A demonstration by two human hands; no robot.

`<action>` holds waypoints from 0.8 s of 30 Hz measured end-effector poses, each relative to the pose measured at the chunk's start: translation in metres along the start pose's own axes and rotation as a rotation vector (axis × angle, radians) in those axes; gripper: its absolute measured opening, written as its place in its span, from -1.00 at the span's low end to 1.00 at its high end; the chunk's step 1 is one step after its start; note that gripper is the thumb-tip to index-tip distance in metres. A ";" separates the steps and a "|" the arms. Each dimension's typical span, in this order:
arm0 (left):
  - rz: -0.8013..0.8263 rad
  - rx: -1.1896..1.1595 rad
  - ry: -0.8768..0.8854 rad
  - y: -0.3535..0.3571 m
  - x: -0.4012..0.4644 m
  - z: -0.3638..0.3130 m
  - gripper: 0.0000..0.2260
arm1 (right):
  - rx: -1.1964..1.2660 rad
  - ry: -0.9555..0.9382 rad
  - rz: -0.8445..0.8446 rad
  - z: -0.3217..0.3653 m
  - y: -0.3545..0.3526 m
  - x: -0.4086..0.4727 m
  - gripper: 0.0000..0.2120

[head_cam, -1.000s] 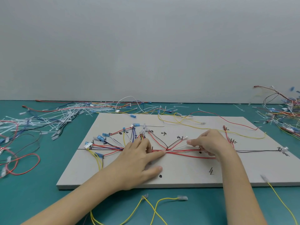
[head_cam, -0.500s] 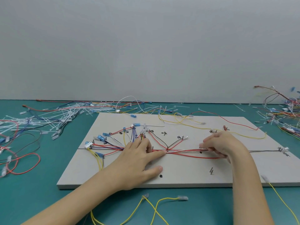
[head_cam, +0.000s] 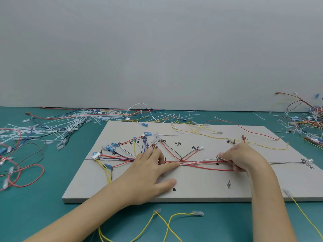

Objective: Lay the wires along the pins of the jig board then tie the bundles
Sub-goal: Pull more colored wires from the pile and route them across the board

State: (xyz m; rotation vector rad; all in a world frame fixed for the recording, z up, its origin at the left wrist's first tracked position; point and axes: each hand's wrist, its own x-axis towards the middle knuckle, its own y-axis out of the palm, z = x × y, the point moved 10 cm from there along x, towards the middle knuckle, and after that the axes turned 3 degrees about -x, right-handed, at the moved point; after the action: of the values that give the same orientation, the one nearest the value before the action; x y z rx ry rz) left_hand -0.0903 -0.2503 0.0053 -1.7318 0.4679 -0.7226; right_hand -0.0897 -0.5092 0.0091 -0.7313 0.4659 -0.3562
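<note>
Wire bundle (head_cam: 201, 163) (red, white, grey strands) stretched L–R across middle of jig board (head_cam: 192, 187), along the drawn centre line, gathered at a pin near board centre (head_cam: 181, 160). Fanned out leftward to blue connectors (head_cam: 109, 147) and a white plug (head_cam: 95, 155) by the board's left edge; grey strand carried on right to a terminal (head_cam: 308, 161) near the right edge.

Left hand (head_cam: 148, 175) flat on board, fingers straight & spread, index tip (head_cam: 174, 165) pressed on bundle just left of centre pin, thumb lying on bare board below. Nothing gripped.

Right hand (head_cam: 243, 158) curled over bundle right of centre, fingers pinched round the red/white strands beside a dark pin; knuckles up, fingertips partly hidden.

Bare board in front of both hands, down to near edge: only a black dot (head_cam: 174, 189) and a pair of pins (head_cam: 228, 184) there. Back of board: loose yellow wire (head_cam: 244, 142) and red wire (head_cam: 253, 131) looped toward far right corner.

Board flat on green tabletop (head_cam: 43, 206), near edge just ahead of forearms. Yellow wires w/ clear terminals (head_cam: 174, 217) on tabletop just off near edge. Pile of white cable ties (head_cam: 57, 124) and loose wires off left/back-left; red loop (head_cam: 26, 175) well left of board. Tangle of wires (head_cam: 307, 123) at far right, apart from board. Grey wall behind.
</note>
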 end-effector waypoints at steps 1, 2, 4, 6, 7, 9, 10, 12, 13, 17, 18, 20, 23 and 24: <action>0.002 -0.004 -0.001 0.000 0.000 0.000 -0.46 | -0.006 -0.003 -0.001 0.000 0.001 0.001 -0.78; 0.004 -0.007 -0.001 0.000 0.000 0.000 -0.45 | -0.012 -0.005 -0.003 0.000 0.001 0.001 -0.81; 0.007 -0.008 0.000 0.000 0.000 0.000 -0.45 | -0.016 -0.017 -0.009 -0.003 0.000 0.006 -0.80; 0.009 -0.010 0.002 0.000 -0.001 0.000 -0.46 | -0.008 -0.021 -0.005 -0.004 -0.001 0.007 -0.83; 0.010 -0.012 0.003 0.000 -0.001 0.000 -0.46 | -0.002 -0.018 -0.003 -0.004 -0.001 0.006 -0.87; 0.013 -0.008 0.004 0.000 -0.001 0.000 -0.47 | 0.010 -0.012 -0.012 -0.006 -0.003 0.005 -0.87; 0.014 -0.004 0.004 0.000 -0.001 0.000 -0.47 | 0.013 -0.012 -0.025 -0.006 -0.005 0.006 -0.86; 0.015 -0.001 0.002 0.000 -0.001 0.000 -0.47 | 0.023 -0.001 -0.054 -0.007 -0.006 0.007 -0.83; 0.016 -0.002 0.001 0.001 -0.001 0.000 -0.48 | 0.034 0.005 -0.069 -0.008 -0.005 0.007 -0.82; 0.011 0.004 0.004 0.000 -0.001 0.000 -0.48 | 0.062 -0.015 -0.168 -0.001 -0.007 0.010 -0.86; 0.011 0.006 0.004 0.000 -0.001 0.000 -0.48 | 0.060 -0.032 -0.202 0.002 -0.008 0.010 -0.89; 0.011 0.009 0.002 0.000 -0.001 0.000 -0.48 | 0.061 -0.084 -0.255 0.009 -0.010 0.008 -0.87; 0.010 0.013 0.001 0.000 -0.001 -0.001 -0.48 | 0.088 -0.153 -0.267 0.017 -0.008 0.005 -0.81; 0.011 0.014 0.000 0.000 -0.001 0.000 -0.48 | 0.115 -0.167 -0.260 0.020 -0.007 0.004 -0.81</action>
State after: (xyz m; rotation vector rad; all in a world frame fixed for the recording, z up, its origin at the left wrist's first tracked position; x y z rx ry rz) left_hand -0.0909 -0.2502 0.0050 -1.7147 0.4706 -0.7164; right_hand -0.0771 -0.5049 0.0257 -0.7039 0.1903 -0.5564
